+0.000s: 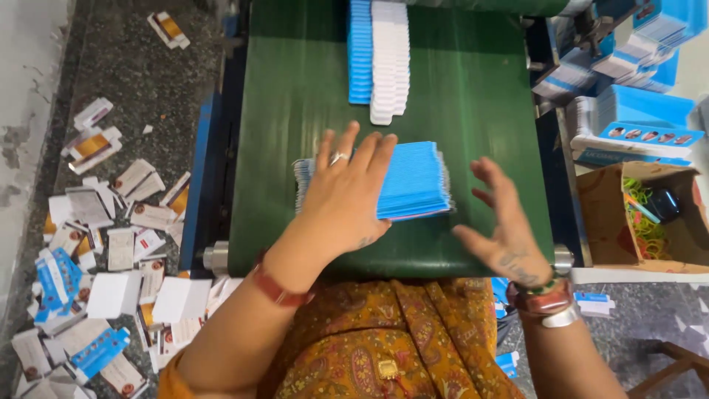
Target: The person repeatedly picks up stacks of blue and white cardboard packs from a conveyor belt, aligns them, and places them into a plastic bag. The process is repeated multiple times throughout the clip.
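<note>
A fanned stack of flat blue cartons (413, 179) lies on the green conveyor belt (295, 89). My left hand (346, 191), with a ring on one finger, rests flat on the stack's left part, fingers spread. Just right of the stack, my right hand (502, 225) hovers with its fingers apart and nothing in it. Farther up the belt lies a long shingled row of blue and white cartons (379, 55).
Many flat cartons (111, 281) litter the speckled floor at left. A cardboard box (642, 214) with rubber bands stands at right, with stacks of blue cartons (639, 122) behind it. A metal roller (216, 256) ends the belt near my lap.
</note>
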